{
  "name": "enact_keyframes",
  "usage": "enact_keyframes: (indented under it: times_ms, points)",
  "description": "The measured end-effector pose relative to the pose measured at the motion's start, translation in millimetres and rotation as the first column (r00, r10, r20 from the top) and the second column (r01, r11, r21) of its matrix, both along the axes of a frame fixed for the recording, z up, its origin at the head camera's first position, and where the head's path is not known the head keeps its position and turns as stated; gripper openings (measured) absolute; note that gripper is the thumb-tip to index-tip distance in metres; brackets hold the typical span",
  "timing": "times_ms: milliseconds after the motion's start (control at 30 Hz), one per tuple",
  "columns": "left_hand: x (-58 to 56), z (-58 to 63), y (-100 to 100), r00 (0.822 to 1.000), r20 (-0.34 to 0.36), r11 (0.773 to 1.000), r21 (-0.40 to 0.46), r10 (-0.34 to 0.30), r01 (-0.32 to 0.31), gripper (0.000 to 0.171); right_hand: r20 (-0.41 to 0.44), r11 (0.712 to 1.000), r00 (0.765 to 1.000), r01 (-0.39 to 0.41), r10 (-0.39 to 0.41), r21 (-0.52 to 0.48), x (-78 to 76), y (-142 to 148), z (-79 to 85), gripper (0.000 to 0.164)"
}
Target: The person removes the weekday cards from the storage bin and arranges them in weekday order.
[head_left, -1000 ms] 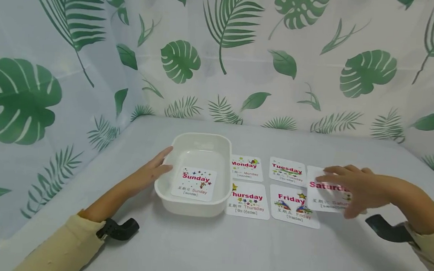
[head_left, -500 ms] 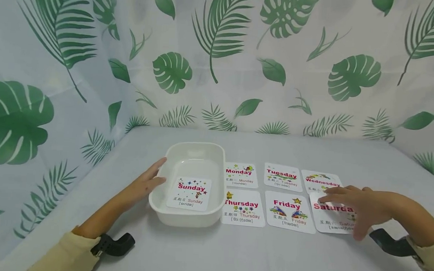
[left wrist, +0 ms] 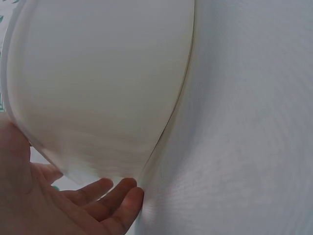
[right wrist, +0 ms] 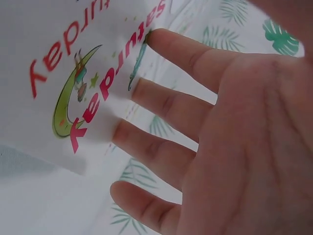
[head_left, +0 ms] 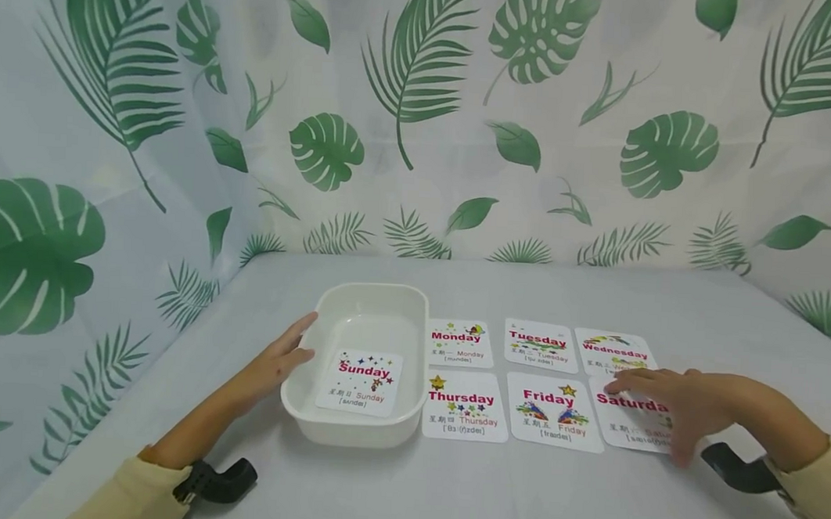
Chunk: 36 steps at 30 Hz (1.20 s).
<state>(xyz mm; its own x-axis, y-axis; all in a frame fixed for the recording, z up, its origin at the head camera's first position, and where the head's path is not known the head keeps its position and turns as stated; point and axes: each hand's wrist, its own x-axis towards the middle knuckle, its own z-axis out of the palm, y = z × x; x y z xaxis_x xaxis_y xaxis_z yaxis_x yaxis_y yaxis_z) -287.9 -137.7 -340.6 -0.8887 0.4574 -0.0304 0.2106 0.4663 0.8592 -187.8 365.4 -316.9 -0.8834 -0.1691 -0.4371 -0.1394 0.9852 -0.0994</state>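
Note:
In the head view my left hand (head_left: 276, 362) rests against the left side of a white plastic tub (head_left: 350, 436). Its fingers touch the tub's outer wall (left wrist: 98, 88) in the left wrist view. A Sunday card (head_left: 362, 384) lies inside the tub. My right hand (head_left: 704, 408) is over the Saturday card (head_left: 625, 423), fingertips on its printed face and thumb near its right edge. The right wrist view shows those fingers (right wrist: 166, 103) fairly straight against the card. Above it is the Wednesday card (head_left: 615, 348), its lower part hidden by the hand and Saturday card.
Monday (head_left: 459, 344) and Tuesday (head_left: 539, 346) cards lie in the back row. Thursday (head_left: 466, 407) and Friday (head_left: 554, 412) cards lie in front of them, right of the tub. A leaf-patterned curtain (head_left: 448, 183) borders the table at the back and left.
The Saturday card has come down toward me, from over the Wednesday card to the front row beside the Friday card. My left hand stays at the tub. The head view has shifted.

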Motion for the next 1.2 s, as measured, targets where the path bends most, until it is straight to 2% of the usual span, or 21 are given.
enact_keyframes:
  times_ms: [200, 333, 500, 633, 767, 967, 1200]
  points:
    - [-2.1, -3.6, -0.2, 1.0, -0.007, 1.0, 0.004, -0.019, 0.019, 0.061, -0.002, 1.0, 1.0, -0.005, 0.005, 0.001, 0.9, -2.1, 0.5, 0.095]
    - [-3.5, 0.6, -0.2, 0.999, -0.024, 1.0, -0.012, -0.026, 0.026, 0.061, -0.003, 1.0, 1.0, 0.001, -0.001, -0.003, -0.8, -2.5, 1.8, 0.095]
    - [-4.7, 4.5, -0.3, 0.999, -0.028, 1.0, -0.022, -0.02, 0.019, 0.061, 0.022, 0.998, 1.0, -0.001, 0.002, -0.055, -3.4, -3.0, 1.8, 0.095]
    - [-4.0, 2.5, 0.3, 1.0, -0.015, 1.0, -0.019, -0.021, 0.021, 0.061, 0.042, 0.995, 0.999, 0.002, 0.002, -0.096, -2.9, -3.3, 0.3, 0.095]
    - [-4.3, -0.5, 0.0, 1.0, -0.018, 1.0, -0.018, -0.016, 0.015, 0.061, 0.05, 0.994, 0.999, 0.014, -0.009, -0.107, -2.9, -2.9, 0.5, 0.096]
    - [-3.9, 1.5, 1.5, 0.999, -0.031, 0.999, -0.032, -0.008, 0.007, 0.061, 0.056, 0.995, 0.998, 0.022, -0.016, -0.1, -4.0, -3.4, 0.6, 0.096]
    - [-3.9, 0.7, 1.6, 1.0, -0.014, 0.999, -0.032, -0.002, 0.001, 0.062, 0.035, 0.995, 0.999, 0.013, -0.01, -0.1, -1.7, -5.3, 1.8, 0.087]
